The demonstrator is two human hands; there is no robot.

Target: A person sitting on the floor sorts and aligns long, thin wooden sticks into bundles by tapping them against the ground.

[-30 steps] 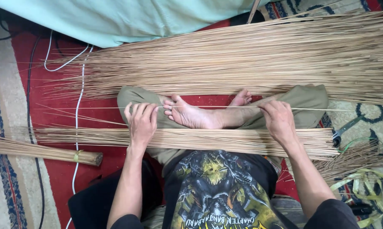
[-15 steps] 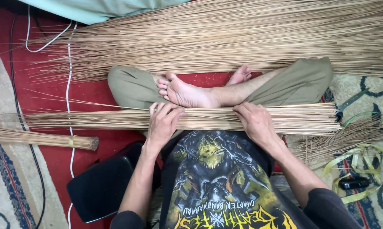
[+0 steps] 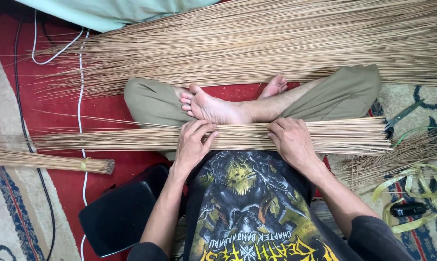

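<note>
1. A loose bundle of thin sticks (image 3: 325, 135) is laid crosswise over the lap of a person seated cross-legged on the floor.
2. The bundle is pressed by the left hand (image 3: 193, 145), its fingers (image 3: 201, 129) spread flat and curled slightly over the sticks.
3. The right hand (image 3: 290, 142) is laid palm-down on the same bundle, fingers extended, nothing enclosed.
4. A far larger heap of sticks (image 3: 276, 43) is spread on the red carpet (image 3: 107, 108) beyond the bare feet (image 3: 213, 104).
5. A tied stick bundle (image 3: 49, 162) is seen at the left, beside a black stool (image 3: 117, 215).
6. No container is visible; scissors (image 3: 402, 116) and yellow strapping (image 3: 412, 179) are seen at the right.
</note>
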